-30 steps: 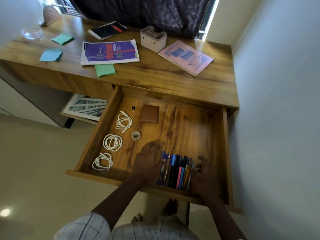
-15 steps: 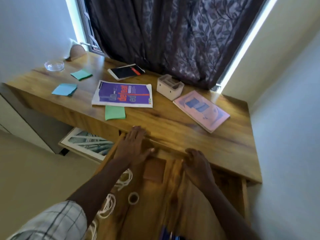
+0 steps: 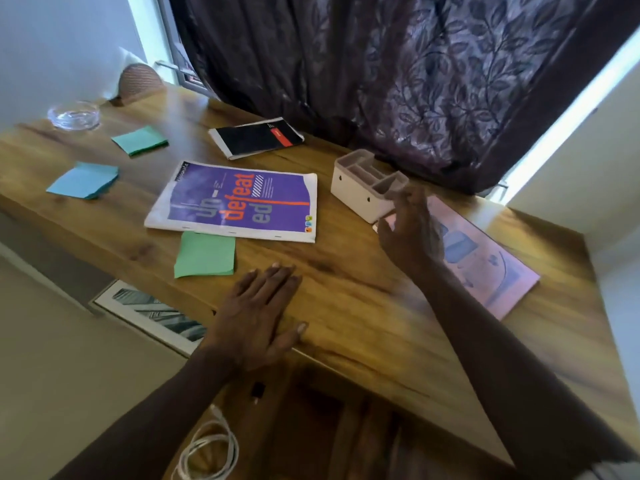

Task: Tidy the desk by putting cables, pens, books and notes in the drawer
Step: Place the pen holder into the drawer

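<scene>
My left hand (image 3: 258, 313) lies flat with straight fingers on the front edge of the wooden desk (image 3: 346, 296), just right of a green note (image 3: 204, 254). My right hand (image 3: 410, 230) hovers with loosely spread fingers over the near corner of a pink book (image 3: 485, 265), holding nothing. A purple magazine (image 3: 239, 200) lies mid-desk, with a black notebook (image 3: 256, 137) behind it. A teal note (image 3: 140, 141) and a blue note (image 3: 83, 180) lie at the left. Below the desk edge, the open drawer (image 3: 311, 427) shows a white cable (image 3: 207, 448).
An empty beige organiser box (image 3: 360, 188) stands beside my right hand. A glass dish (image 3: 73, 115) and a woven object (image 3: 138, 81) sit at the far left corner. A dark curtain (image 3: 381, 71) hangs behind. A framed picture (image 3: 152, 315) lies below the desk at left.
Both hands left the pens in the drawer and rose to the desk. The left hand settled flat on the desk edge; the right reached forward over the pink book. The view tilted upward.
</scene>
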